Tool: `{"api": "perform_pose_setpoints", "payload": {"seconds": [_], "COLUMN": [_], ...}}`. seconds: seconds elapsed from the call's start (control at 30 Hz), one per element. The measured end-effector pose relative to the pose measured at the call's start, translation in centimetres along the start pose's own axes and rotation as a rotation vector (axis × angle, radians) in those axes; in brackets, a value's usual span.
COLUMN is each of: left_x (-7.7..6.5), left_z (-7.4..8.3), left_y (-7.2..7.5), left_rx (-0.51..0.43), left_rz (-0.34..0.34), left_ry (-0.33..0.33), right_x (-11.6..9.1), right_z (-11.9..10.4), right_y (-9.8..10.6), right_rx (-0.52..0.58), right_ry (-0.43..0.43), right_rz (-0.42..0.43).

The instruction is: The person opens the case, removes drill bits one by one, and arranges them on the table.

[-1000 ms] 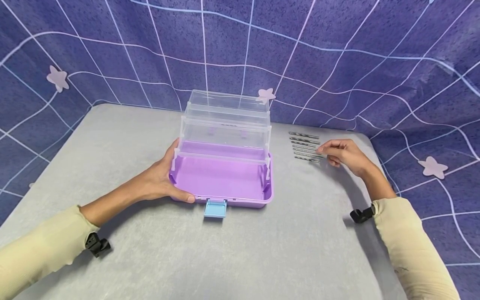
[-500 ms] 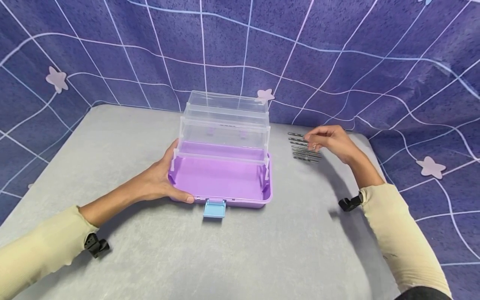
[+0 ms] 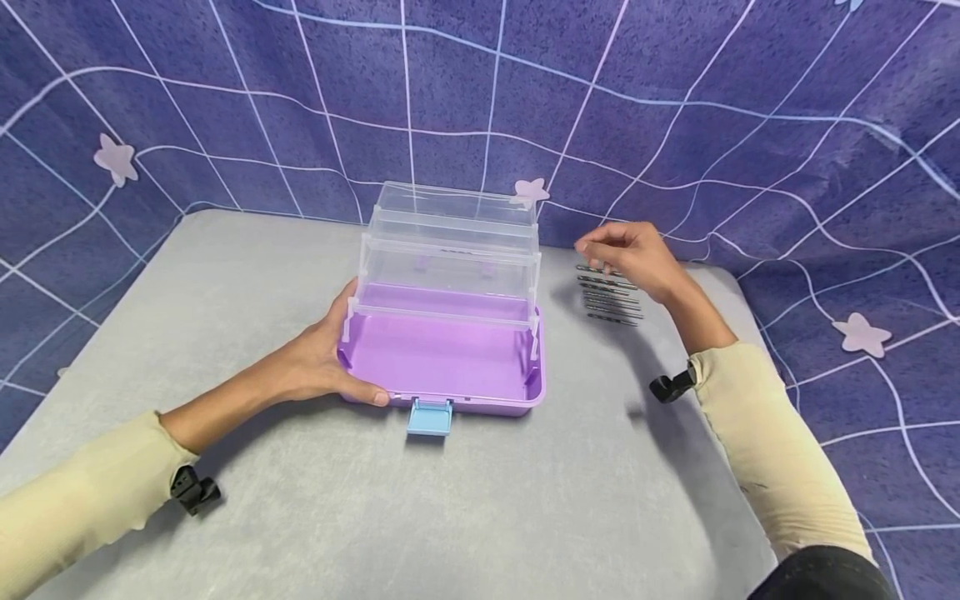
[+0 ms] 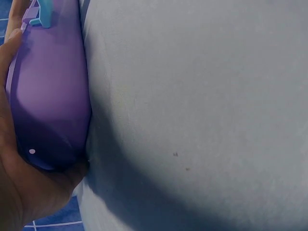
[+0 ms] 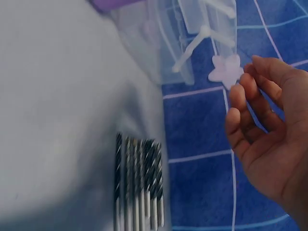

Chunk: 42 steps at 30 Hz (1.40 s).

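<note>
In the head view my left hand holds the left end of a purple toolbox, thumb along its front rim. Its clear lid and stepped trays stand raised at the back, and the blue latch hangs unfastened. The left wrist view shows that hand's fingers wrapped around the purple wall. My right hand hovers above the far end of a row of drill bits, fingers loosely bent. Nothing shows between its thumb and fingers in the right wrist view. Several bits lie side by side.
A grey table carries the box and bits. Behind it hangs a purple-blue cloth with grid lines and pale stars. Small dark marks show through the clear trays. The bits lie right of the box.
My right hand has moved from the near end of the drill bits to their far end, up and leftward, and has lifted. The left hand and toolbox stay put.
</note>
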<state>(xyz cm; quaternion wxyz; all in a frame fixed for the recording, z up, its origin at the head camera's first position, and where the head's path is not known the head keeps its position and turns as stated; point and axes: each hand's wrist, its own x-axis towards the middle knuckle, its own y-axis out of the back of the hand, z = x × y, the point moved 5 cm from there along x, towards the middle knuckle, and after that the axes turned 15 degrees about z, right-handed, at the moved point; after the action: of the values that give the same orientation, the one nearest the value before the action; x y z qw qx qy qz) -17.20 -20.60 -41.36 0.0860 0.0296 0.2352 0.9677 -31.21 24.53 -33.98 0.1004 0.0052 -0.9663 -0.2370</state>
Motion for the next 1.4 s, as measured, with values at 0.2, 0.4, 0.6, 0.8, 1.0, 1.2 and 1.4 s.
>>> {"api": "perform_pose_setpoints", "payload": {"seconds": [0.2, 0.4, 0.6, 0.8, 1.0, 1.2, 1.4], "left_x": [0.0, 0.0, 0.1, 0.1, 0.1, 0.2, 0.2], "left_z": [0.1, 0.1, -0.2, -0.3, -0.2, -0.1, -0.2], "left_y": [0.0, -0.1, -0.1, 0.0, 0.0, 0.0, -0.1], "left_rx": [-0.006, -0.016, 0.011, 0.024, 0.03, 0.027, 0.022], "left_rz": [0.003, -0.001, 0.002, 0.006, 0.004, 0.001, -0.001], "left_ry": [0.004, 0.001, -0.002, 0.017, 0.025, 0.019, 0.016], "right_x": [0.6, 1.1, 1.5, 1.8, 2.0, 2.3, 2.8], "right_z": [-2.0, -4.1, -6.1, -7.7, -8.7, -9.0, -9.3], "right_y": [-1.8, -4.2, -6.8, -8.5, -9.5, -10.3, -10.7], "right_rx": [0.026, 0.062, 0.051, -0.069, -0.176, -0.276, -0.333], "right_ry": [0.039, 0.071, 0.148, 0.255, 0.278, 0.291, 0.318], "right_rz": [0.009, -0.022, -0.069, -0.123, -0.156, -0.203, -0.232]}}
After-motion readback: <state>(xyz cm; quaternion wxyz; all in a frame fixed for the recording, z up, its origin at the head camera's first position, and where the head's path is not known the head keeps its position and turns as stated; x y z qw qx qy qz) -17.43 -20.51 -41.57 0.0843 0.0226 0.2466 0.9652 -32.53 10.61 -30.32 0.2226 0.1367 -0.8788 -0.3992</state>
